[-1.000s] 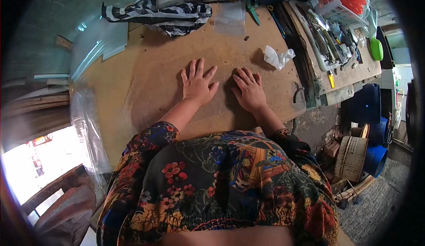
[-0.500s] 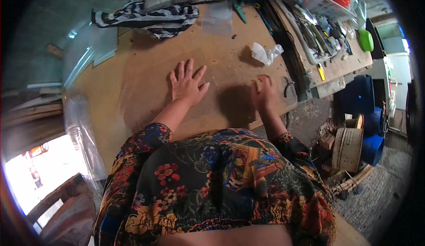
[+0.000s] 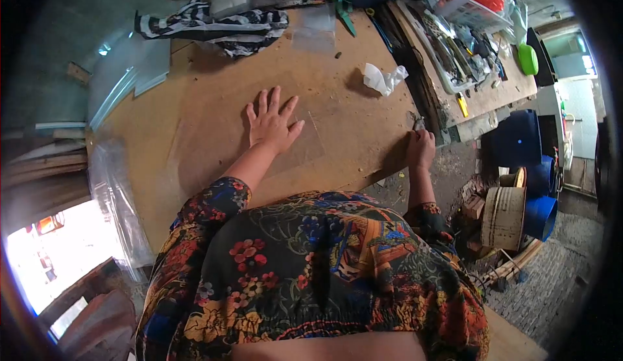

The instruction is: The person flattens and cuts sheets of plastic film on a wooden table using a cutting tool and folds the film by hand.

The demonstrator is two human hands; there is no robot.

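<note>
My left hand [image 3: 271,126] lies flat with fingers spread on a thin clear plastic sheet [image 3: 214,124], which rests on the wooden tabletop [image 3: 354,111]. At the table's right edge, my right hand [image 3: 422,148] is closed. A small dark grey object [image 3: 418,124] shows just beyond its fingers; its kind is too small to make out, and the rest is hidden by the hand. A crumpled white tissue [image 3: 384,79] lies on the table between the two hands, farther away.
A black-and-white striped cloth or bag [image 3: 224,26] and green scissors [image 3: 344,10] lie at the back. On the right, a tray of tools [image 3: 448,52] stands beside a yellow lighter [image 3: 462,105]. Clear plastic sheets [image 3: 117,192] hang over the left edge. Blue barrels [image 3: 517,137] stand at right.
My right hand has moved right, from above the tabletop to its right edge, and has closed at the dark object there. My left hand stays flat on the sheet. The view has shifted slightly.
</note>
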